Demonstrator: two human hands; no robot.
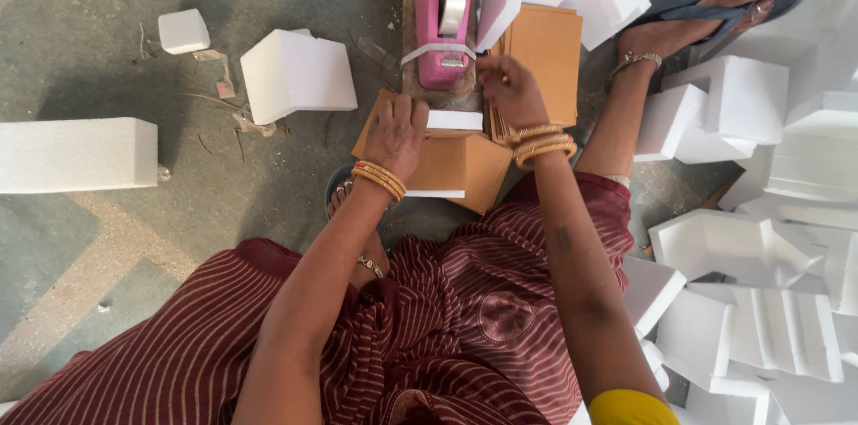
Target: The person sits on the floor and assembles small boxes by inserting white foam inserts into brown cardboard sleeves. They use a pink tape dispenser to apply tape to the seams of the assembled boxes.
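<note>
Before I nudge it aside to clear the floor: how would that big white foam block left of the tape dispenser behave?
The white foam block looks like expanded foam, so probably very light for its bulk and easily slid. Its broad flat faces suggest it won't roll. Crumbs and broken bits nearby hint that its edges chip easily.

The left hand [396, 132] presses flat on a cardboard-wrapped foam block [451, 161] on the floor [107, 237]. The right hand [509, 90] pinches the tape end at the pink tape dispenser [441, 14]. A stack of cardboard sheets [545, 54] lies just beside it, with white foam pieces [760, 255] piled at right.
</note>
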